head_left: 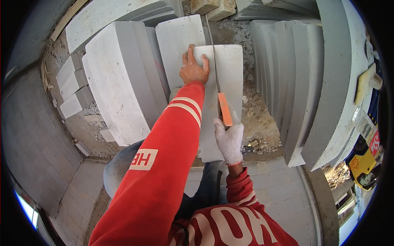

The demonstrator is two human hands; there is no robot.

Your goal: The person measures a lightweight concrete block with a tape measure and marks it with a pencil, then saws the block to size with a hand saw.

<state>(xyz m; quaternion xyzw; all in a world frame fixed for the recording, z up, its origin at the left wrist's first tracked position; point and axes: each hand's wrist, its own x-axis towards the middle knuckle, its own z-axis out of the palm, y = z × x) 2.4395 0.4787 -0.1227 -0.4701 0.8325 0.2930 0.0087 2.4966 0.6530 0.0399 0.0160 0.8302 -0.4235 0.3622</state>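
At the centre of the scene, between two large stacks of pale grey blocks, stands the slab being cut. The left stack leans in rows and fills the far-left area; its lower ends are hidden behind the person's red sleeve. The right stack stands in upright rows, and its outermost block is cut off by the dark lens edge. A wall of laid blocks curves along the near left, distorted by the lens. The slab runs from near to far, touching a second slab on its far-left side; its near end is covered by the right hand. The saw lies along the slab's centre line: the orange handle is plain, but the thin blade is hard to trace beyond the left hand, and whether it sits in a cut or on the surface cannot be told with certainty. The left hand is bare and rests palm-down on the far part of the slab, left of the blade, fingers spread moderately and bent over the edge. The right hand wears a white knit glove and is closed round the near end of the saw handle. Rubble covers the ground right of the slab. At the far right edge, a yellow tool and a yellow-black object are too distorted to identify.
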